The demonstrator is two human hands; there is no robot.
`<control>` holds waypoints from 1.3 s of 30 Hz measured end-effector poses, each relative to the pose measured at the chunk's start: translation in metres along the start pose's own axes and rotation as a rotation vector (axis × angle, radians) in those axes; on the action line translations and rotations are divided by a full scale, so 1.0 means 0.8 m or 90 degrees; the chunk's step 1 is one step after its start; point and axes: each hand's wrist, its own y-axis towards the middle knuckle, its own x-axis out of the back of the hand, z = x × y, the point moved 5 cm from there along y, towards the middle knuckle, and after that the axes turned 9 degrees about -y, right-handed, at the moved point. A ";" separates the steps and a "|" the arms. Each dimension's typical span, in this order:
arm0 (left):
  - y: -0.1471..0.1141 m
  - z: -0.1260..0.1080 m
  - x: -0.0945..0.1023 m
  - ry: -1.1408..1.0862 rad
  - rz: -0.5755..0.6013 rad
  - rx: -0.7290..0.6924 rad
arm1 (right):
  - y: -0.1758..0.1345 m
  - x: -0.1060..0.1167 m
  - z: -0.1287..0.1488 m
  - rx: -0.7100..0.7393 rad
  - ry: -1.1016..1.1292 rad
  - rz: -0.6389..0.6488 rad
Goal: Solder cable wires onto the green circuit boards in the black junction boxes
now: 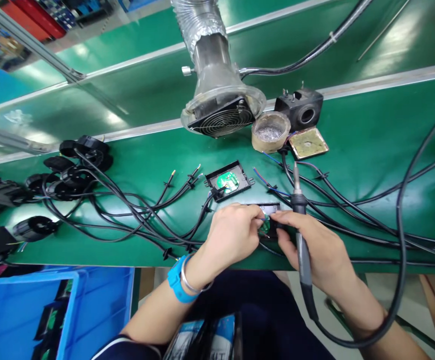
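Note:
At the bench's front edge, my left hand (234,227) is closed in a pinch over a small black case (274,206) with a green circuit board (265,226) in it. What its fingertips hold is hidden; a bit of blue shows there, perhaps a wire. My right hand (317,245) carries a soldering iron (302,245), tip up and pointing away from the board. Its thumb and index finger reach to the same case, close to my left fingertips. Just behind lies a second black case (228,181) with a green board, a black cable attached to it.
A fume extractor hood (223,107) hangs over the bench. Below it stand a round solder tin (270,131), a yellowish sponge tray (308,143) and an iron holder (300,107). Black cables (138,215) sprawl left and right. A blue bin (73,310) stands front left.

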 end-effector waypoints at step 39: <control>0.018 0.000 0.001 0.150 0.030 -0.116 | -0.021 0.049 -0.006 -0.106 0.116 -0.086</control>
